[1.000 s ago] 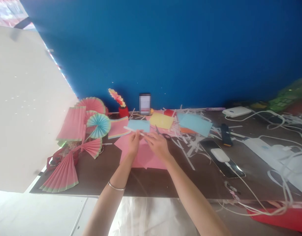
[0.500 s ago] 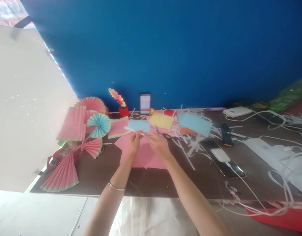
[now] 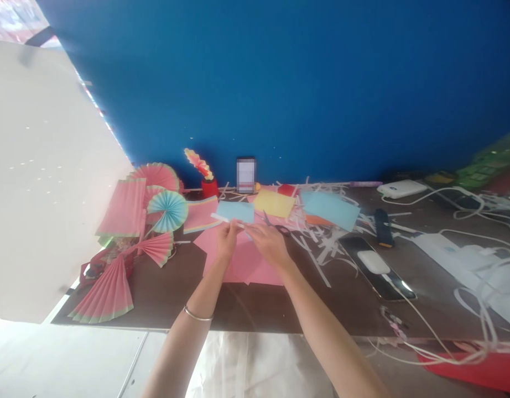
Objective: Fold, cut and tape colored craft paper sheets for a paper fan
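My left hand [image 3: 227, 239] pinches a narrow white paper strip [image 3: 220, 218], whose free end sticks out to the left. Close beside it, the fingers of my right hand [image 3: 268, 241] reach to the strip's right part and press on it. Pink paper sheets [image 3: 242, 264] lie on the table beneath both hands. Just beyond the fingers is a light blue sheet [image 3: 235, 210], with a yellow sheet [image 3: 274, 203] to its right. Dark scissors [image 3: 281, 228] lie behind my right hand, their blades towards the yellow sheet.
Pink folded fans [image 3: 108, 293] and a blue paper rosette [image 3: 167, 211] lie at the left. A phone [image 3: 246, 175] leans on the blue wall. White paper scraps [image 3: 327, 249], another phone [image 3: 377, 271] and white cables [image 3: 483, 309] occupy the right.
The view has shifted very slightly. Both hands stay at the strip, with no other clear movement.
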{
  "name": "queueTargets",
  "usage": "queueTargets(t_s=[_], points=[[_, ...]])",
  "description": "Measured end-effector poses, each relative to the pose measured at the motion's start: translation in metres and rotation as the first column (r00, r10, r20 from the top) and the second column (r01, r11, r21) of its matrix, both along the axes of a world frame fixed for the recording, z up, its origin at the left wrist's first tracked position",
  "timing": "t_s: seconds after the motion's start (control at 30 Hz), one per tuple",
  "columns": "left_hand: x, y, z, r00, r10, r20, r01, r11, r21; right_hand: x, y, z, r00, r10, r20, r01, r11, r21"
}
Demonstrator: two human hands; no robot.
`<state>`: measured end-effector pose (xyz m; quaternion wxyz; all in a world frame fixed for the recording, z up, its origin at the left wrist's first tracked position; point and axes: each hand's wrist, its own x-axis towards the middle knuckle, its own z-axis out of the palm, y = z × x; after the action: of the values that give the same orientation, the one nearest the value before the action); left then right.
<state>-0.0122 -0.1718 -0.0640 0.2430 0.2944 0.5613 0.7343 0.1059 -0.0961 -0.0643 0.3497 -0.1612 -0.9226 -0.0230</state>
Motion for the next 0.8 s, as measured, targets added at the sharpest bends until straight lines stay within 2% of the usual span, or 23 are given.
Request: queueTargets(t_s=[0.23, 0.37, 0.6, 0.8], points=[[-0.006, 0.005, -0.009, 1.0, 0.012, 0.02, -0.011, 1.0, -0.006, -0.001, 0.003, -0.003, 1.0, -0.01, 0.017, 0.01, 1.0, 0.016], [-0.007, 0.005, -0.009, 0.999, -0.012, 0.031, 0.012, 1.0, 0.0, -0.002, 0.005, -0.005, 1.0, 0.006, 0.012, -0.006, 1.0, -0.001], [-0.006, 0.001, -0.003, 0.965, -0.103, 0.243, 0.082, 0.992, 0.095, -0.003, 0.007, -0.005, 0.996, 0.036, -0.076, -0.042, 0.996, -0.084], [-0.008, -0.001, 0.001, 0.939, -0.067, 0.336, 0.035, 0.994, 0.101, -0.003, 0.007, -0.006, 0.995, 0.043, -0.092, -0.052, 0.994, -0.094]])
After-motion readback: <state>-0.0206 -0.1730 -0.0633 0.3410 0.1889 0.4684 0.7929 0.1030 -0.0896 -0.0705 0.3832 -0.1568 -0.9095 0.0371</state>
